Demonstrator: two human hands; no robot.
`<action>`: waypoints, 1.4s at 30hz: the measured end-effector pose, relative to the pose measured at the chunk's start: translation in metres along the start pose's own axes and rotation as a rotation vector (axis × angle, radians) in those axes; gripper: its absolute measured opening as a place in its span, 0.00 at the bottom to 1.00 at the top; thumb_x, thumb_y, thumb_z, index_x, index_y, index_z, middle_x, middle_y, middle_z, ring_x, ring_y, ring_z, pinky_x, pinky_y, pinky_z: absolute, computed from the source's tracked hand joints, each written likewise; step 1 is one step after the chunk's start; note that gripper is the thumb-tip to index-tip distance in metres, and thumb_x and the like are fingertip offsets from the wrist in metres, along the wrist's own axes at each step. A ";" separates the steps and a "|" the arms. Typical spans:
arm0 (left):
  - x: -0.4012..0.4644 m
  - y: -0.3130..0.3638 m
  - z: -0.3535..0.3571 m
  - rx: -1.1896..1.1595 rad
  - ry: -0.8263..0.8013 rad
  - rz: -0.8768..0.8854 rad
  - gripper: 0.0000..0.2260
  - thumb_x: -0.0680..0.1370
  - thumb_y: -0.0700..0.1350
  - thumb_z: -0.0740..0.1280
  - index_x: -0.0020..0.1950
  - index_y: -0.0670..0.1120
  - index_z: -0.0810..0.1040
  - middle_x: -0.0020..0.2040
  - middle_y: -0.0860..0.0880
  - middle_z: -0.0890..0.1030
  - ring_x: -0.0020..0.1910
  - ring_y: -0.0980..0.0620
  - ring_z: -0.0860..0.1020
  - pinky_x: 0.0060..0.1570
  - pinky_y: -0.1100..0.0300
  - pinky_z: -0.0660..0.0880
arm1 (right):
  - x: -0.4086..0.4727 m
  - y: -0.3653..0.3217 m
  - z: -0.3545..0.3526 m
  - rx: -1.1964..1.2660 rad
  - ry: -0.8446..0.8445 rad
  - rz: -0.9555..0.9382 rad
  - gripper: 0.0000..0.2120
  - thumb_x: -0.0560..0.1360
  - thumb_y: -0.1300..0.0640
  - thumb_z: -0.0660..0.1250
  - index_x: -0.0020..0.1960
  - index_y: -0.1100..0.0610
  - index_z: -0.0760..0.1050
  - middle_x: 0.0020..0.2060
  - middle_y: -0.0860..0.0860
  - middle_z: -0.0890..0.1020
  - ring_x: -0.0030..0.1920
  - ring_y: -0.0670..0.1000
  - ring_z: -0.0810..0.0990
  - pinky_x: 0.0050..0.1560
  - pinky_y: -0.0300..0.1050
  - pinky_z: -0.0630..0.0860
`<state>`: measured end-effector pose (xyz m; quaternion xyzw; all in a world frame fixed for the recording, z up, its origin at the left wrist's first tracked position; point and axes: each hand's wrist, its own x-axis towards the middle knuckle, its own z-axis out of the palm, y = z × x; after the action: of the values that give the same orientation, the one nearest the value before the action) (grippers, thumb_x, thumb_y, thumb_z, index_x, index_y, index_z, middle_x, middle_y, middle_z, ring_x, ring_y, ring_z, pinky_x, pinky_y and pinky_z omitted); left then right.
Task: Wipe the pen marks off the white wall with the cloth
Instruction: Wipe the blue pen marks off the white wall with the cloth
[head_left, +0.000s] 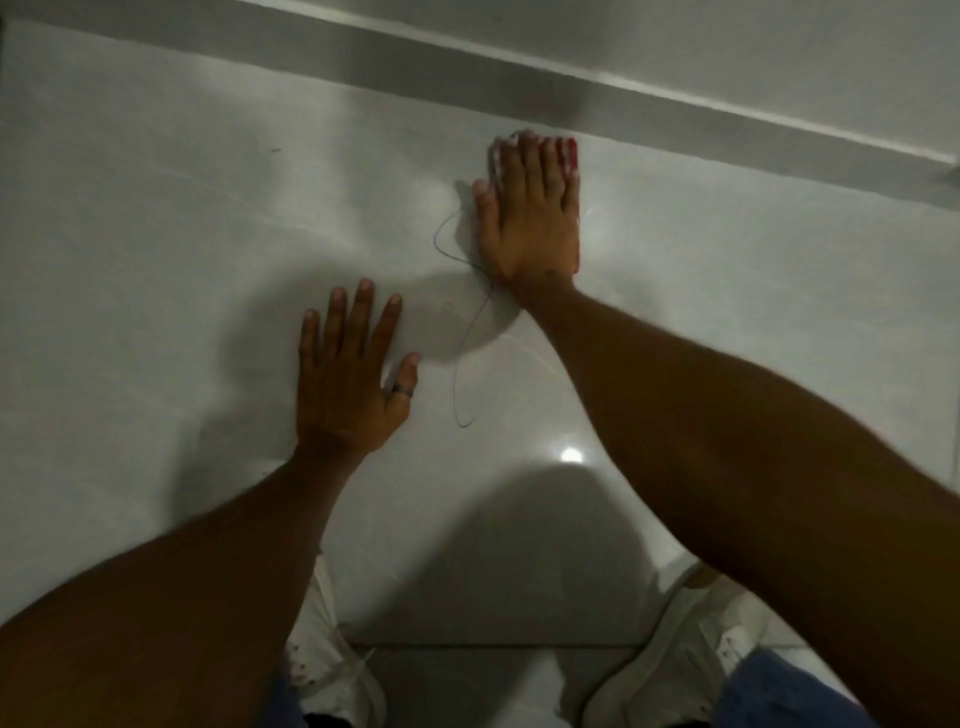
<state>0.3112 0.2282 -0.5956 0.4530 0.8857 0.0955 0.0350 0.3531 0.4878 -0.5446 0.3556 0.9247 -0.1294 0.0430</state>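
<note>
A thin dark pen mark (464, 332) loops down the glossy white wall (156, 234) between my two hands. My right hand (530, 218) lies flat on the wall, pressing a red-and-white cloth (570, 153) under its palm and fingers. Only the cloth's edges show past the fingertips and along the hand's right side. The upper end of the pen mark runs under this hand's thumb side. My left hand (348, 379) rests flat on the wall with fingers spread, holding nothing. It sits just left of the mark's lower loop and wears a dark ring on the thumb.
A raised white ledge (571, 78) runs diagonally across the wall above my right hand. A small dark speck (275, 150) sits on the wall far left. At the bottom, my white shoes (332, 660) stand on the tiled floor (498, 691).
</note>
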 end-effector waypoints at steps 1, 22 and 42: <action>-0.001 0.000 0.000 -0.009 0.006 0.000 0.32 0.86 0.60 0.59 0.88 0.50 0.61 0.88 0.42 0.60 0.87 0.36 0.59 0.85 0.36 0.55 | -0.002 -0.002 0.001 0.004 -0.010 -0.007 0.36 0.86 0.35 0.42 0.88 0.53 0.51 0.88 0.54 0.53 0.89 0.57 0.48 0.88 0.62 0.45; 0.001 0.001 0.002 -0.006 0.040 0.009 0.31 0.87 0.61 0.58 0.89 0.51 0.60 0.89 0.43 0.59 0.87 0.38 0.59 0.85 0.36 0.55 | -0.040 -0.017 0.019 -0.099 -0.127 -0.462 0.34 0.86 0.37 0.42 0.88 0.52 0.50 0.88 0.53 0.53 0.89 0.56 0.49 0.88 0.63 0.47; 0.001 0.000 0.001 -0.034 0.037 0.000 0.31 0.87 0.62 0.55 0.88 0.51 0.61 0.88 0.42 0.60 0.87 0.37 0.59 0.86 0.36 0.55 | -0.109 0.035 0.030 -0.053 -0.042 -0.202 0.33 0.87 0.38 0.49 0.87 0.52 0.54 0.87 0.55 0.57 0.88 0.57 0.52 0.87 0.65 0.51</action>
<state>0.3111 0.2295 -0.5968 0.4506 0.8844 0.1188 0.0262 0.4570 0.4338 -0.5621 0.2564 0.9578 -0.1160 0.0584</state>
